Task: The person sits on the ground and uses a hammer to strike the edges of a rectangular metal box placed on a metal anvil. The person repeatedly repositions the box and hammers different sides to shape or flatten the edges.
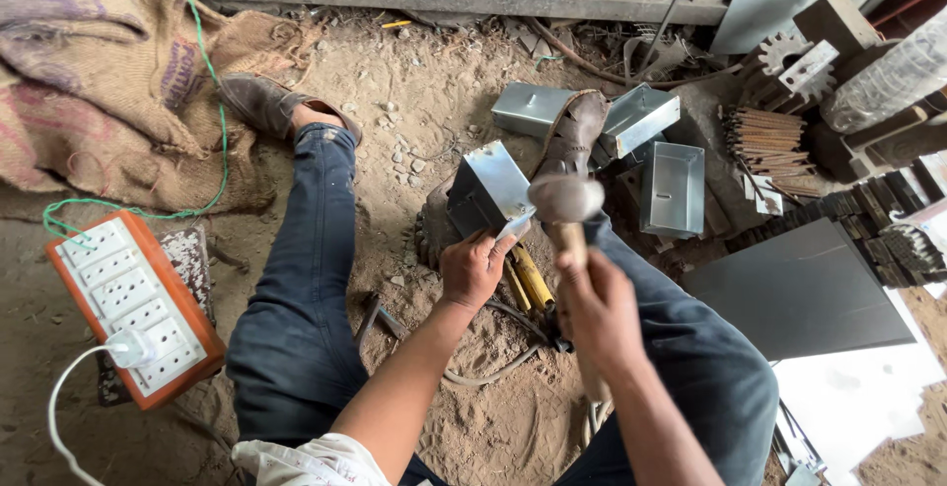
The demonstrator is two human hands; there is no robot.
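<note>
Seated on sandy ground, a person's left hand [473,267] grips a folded sheet-metal box [488,190]. The right hand [600,313] is closed around a hammer [565,200], its head seemingly just above the box.

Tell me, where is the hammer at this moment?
In the head view, the hammer is near the centre, raised in the right hand, its head just right of the metal box that the left hand holds.

I see a sheet-metal box [488,190], shiny grey, open-sided, tilted on edge betw. the legs over sandy ground. Hammer [565,212]: wooden handle, rounded dull head, raised just right of the box, head near its upper edge.
</note>
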